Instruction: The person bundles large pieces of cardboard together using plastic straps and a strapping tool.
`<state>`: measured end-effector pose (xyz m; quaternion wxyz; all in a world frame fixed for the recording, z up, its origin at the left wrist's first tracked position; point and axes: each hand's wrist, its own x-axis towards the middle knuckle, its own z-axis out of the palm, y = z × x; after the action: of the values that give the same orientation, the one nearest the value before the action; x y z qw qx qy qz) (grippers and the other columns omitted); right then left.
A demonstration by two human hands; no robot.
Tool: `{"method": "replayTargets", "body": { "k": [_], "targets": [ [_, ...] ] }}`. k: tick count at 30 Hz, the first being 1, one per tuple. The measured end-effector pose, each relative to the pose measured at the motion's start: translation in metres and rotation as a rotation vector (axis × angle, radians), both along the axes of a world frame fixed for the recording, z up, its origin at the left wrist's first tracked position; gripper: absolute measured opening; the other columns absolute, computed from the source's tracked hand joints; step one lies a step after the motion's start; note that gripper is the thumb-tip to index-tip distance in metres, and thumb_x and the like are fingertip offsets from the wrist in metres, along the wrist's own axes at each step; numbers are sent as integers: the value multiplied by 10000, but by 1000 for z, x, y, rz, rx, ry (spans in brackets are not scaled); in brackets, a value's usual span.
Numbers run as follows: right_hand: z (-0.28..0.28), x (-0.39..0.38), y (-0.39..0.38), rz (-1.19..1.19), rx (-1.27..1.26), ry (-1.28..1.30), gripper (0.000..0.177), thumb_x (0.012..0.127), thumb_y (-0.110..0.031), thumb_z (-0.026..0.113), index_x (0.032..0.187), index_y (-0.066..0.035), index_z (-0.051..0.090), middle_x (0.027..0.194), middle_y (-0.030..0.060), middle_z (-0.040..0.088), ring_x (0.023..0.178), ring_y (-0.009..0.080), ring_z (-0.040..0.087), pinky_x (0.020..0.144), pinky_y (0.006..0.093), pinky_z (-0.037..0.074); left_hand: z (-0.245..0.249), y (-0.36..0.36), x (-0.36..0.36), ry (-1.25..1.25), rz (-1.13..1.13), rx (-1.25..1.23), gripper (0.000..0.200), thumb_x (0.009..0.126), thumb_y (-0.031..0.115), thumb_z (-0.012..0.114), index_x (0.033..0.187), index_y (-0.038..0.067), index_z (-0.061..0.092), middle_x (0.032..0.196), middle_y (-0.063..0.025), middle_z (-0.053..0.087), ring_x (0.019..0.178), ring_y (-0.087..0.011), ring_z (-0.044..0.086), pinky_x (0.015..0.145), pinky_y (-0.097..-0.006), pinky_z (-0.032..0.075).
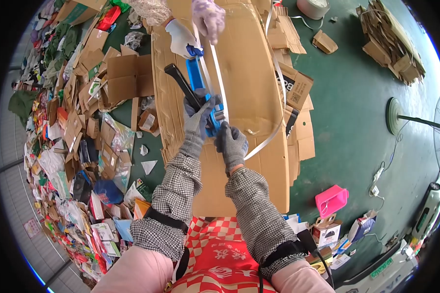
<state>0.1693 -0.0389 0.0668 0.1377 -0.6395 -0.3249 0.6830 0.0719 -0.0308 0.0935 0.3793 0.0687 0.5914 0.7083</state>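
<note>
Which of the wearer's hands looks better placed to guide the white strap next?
Probably the right hand: its fingers are close to the white strap, near one end of the blue tool, while the left hand looks occupied gripping that tool.

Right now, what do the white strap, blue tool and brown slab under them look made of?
White strap: likely plastic, smooth; flat band bowing in a springy loop.
Blue tool: probably painted metal, could be plastic; even blue colour, grey metallic-looking parts near the right hand.
Brown slab: cardboard, matte; creased brown surface.
</note>
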Motion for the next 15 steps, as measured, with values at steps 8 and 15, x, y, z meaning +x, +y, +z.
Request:
{"method": "replayTargets", "body": {
  "k": [8,15],
  "targets": [
    [-27,10,1,355,260,-197,368,865,-395,497,769,-52,592,563,34,586,499,132,566,499,274,423,-20,-5,-9,10,-116,-14,268,749,67,695,954,109,527,868,25,517,794,-83,523,733,-221,447],
    [-2,6,6,226,53,-106,391,867,-423,470,790,-64,604,564,41,600,505,150,593,507,292,436,-14,-9,-7,-38,-137,37,264,740,60,699,932,109,524,884,13,526,844,-121,549,797,-249,465]
  ]
}}
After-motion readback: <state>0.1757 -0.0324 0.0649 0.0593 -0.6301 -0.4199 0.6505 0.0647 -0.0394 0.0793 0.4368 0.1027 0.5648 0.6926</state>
